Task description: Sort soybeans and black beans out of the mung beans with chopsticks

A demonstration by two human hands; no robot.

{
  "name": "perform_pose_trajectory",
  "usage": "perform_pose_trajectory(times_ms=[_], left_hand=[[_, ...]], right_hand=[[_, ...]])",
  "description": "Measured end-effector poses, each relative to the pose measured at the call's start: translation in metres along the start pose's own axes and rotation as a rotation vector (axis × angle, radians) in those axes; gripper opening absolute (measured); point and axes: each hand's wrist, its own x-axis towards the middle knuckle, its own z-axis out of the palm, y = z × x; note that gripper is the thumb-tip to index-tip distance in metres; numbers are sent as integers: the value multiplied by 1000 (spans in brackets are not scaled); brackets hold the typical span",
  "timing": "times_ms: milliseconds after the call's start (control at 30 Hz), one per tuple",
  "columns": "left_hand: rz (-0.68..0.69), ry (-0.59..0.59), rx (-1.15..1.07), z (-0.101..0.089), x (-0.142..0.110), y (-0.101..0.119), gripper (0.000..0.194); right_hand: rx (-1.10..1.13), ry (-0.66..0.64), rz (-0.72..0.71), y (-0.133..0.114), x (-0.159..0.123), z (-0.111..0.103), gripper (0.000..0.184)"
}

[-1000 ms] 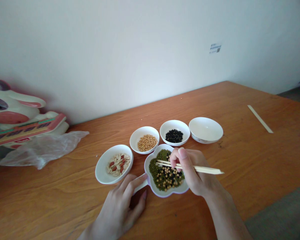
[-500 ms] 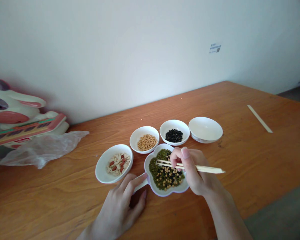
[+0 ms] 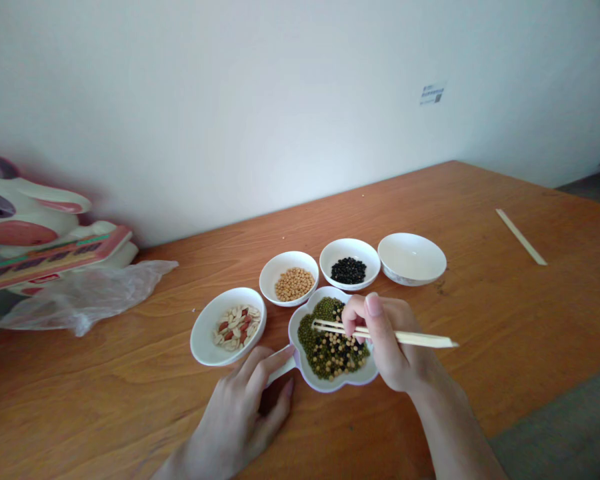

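Observation:
A flower-shaped white dish [image 3: 329, 385] with a lilac rim holds mixed green, black and tan beans [image 3: 325, 347]. My left hand [image 3: 245, 407] is closed on the dish's handle [image 3: 281, 365], thumb below and fingers on top. Above the beans, my right hand [image 3: 385, 340] grips a pair of wooden chopsticks [image 3: 420, 339]. Their tips point left among the green beans; whether a bean is pinched between them I cannot make out. Part of the dish's right side is hidden behind my right hand.
Behind the dish stand a bowl of soybeans [image 3: 264, 285], a bowl of black beans [image 3: 325, 263] and an empty bowl [image 3: 413, 259]. At left is a bowl of pale and reddish seeds [image 3: 203, 340]. Beyond lie a plastic bag [image 3: 95, 293], a cow-shaped toy keyboard [image 3: 55, 257] and another chopstick pair [image 3: 521, 237].
The chopsticks' rear end has shifted very slightly to the right with my right hand. My left hand stays in place on the handle.

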Motion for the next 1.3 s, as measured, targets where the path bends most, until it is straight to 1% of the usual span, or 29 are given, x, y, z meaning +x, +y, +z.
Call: perform_pose_trajectory(times_ms=[100, 167, 200, 300, 367, 433, 467, 533, 600, 733, 833, 933, 1000, 1133, 1233, 1300], left_hand=[[2, 1, 9, 1, -1, -1, 53], [-2, -2, 15, 1, -1, -1, 52], [-3, -3, 17, 1, 0, -1, 52], [-1, 9, 21, 0, 0, -1, 51], [3, 11, 16, 0, 0, -1, 51], [3, 10, 14, 0, -1, -1, 51], [4, 9, 15, 0, -1, -1, 51], [5, 11, 20, 1, -1, -1, 51], [12, 11, 20, 1, 0, -1, 51], [15, 14, 0, -1, 1, 2, 52], [11, 17, -1, -2, 2, 3, 53], [13, 15, 7, -3, 2, 3, 52], [14, 17, 13, -2, 2, 3, 51], [12, 16, 24, 0, 1, 1, 52], [9, 17, 24, 1, 0, 0, 53], [8, 15, 19, 1, 0, 0, 53]], right_hand=[[7, 41, -50, 1, -3, -2, 67], [10, 117, -102, 1, -5, -4, 69], [14, 181, -128, 1, -6, -6, 71], [26, 441, -168, 0, -8, -10, 81], [49, 626, -156, -4, -7, -13, 85], [93, 784, -110, -8, -4, -14, 85], [113, 840, -93, -10, -2, -15, 84], [145, 898, -74, -13, 1, -14, 82], [169, 906, -67, -13, 5, -12, 80], [187, 915, 8, -8, 11, -9, 79], [203, 913, 35, -7, 12, -10, 79], [228, 881, 31, -9, 11, -12, 77], [220, 832, 31, -11, 9, -13, 80], [204, 647, 84, -10, 5, -14, 84], [183, 412, 148, -2, 0, -14, 85], [120, 241, 167, 3, -2, -13, 84]])
